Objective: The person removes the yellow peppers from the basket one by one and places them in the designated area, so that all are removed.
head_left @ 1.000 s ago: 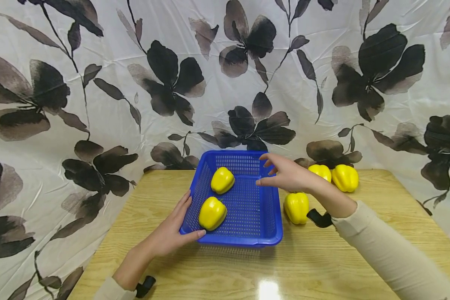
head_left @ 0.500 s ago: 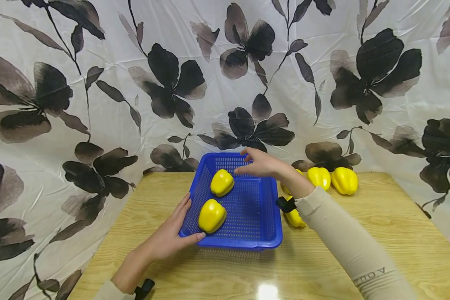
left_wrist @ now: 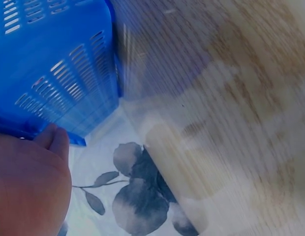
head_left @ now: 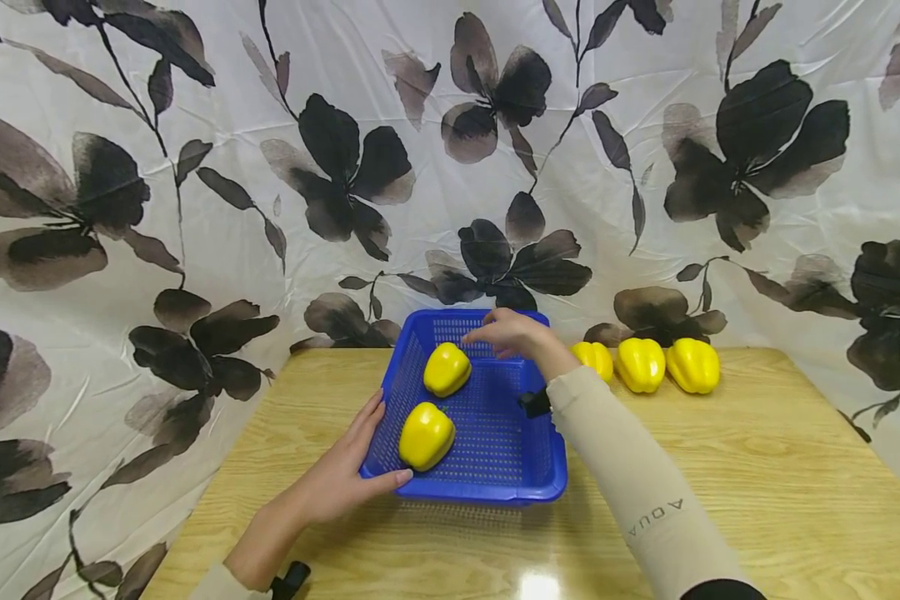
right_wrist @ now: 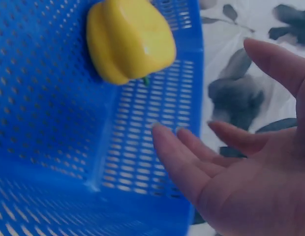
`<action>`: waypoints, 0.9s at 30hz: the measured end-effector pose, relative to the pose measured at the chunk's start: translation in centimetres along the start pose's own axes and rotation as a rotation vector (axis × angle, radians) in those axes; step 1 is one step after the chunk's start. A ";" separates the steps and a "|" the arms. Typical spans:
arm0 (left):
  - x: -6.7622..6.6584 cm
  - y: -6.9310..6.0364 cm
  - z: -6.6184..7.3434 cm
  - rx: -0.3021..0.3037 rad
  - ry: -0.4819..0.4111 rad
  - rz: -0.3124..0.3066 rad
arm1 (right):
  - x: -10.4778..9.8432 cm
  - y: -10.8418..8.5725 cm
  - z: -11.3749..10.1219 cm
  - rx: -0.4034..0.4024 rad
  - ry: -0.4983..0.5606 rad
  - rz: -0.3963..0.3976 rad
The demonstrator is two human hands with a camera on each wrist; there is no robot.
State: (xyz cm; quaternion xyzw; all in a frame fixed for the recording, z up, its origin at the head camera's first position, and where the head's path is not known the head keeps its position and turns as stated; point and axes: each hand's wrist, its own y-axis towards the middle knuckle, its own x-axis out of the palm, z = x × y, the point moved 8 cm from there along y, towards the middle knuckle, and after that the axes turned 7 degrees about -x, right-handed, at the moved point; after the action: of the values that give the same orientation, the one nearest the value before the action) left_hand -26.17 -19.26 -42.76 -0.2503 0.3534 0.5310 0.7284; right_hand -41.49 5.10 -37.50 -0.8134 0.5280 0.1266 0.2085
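Note:
A blue plastic basket [head_left: 487, 492] holds two yellow bell peppers, one near the back [head_left: 447, 369] and one near the front left [head_left: 427, 437]. My left hand [head_left: 337, 475] grips the basket's left rim, thumb on the front corner; in the left wrist view, that hand [left_wrist: 29, 182] is at the rim of the basket [left_wrist: 24, 69]. My right hand [head_left: 506, 332] hovers over the basket's back part, holding nothing. In the right wrist view the fingers of that hand [right_wrist: 241, 162] are spread, close to a pepper [right_wrist: 130, 39] in the basket [right_wrist: 49, 132].
Several yellow peppers lie right of the basket along the table's back edge, among them a middle one [head_left: 641, 365] and a right one [head_left: 693, 365]; my right sleeve covers the area near the basket's right side. A floral cloth [head_left: 420, 217] hangs behind the wooden table [head_left: 780, 483].
My right hand has moved left over the basket, and its forearm has swung left, covering the pepper nearest the basket's right side. The left hand stays on the rim.

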 end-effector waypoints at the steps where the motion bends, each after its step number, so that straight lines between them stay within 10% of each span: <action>1: 0.0 0.1 0.0 0.004 -0.001 -0.002 | 0.1 0.3 0.3 0.022 0.033 0.009; 27: -0.7 2.4 -1.2 0.029 0.022 -0.025 | 4.2 4.2 4.7 0.176 0.147 0.077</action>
State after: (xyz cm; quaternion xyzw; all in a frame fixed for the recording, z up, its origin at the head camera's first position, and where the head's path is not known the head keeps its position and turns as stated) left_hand -28.84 -19.83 -42.99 -0.2498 0.3657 0.5140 0.7346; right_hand -43.58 2.49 -44.31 -0.7783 0.5818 0.0276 0.2346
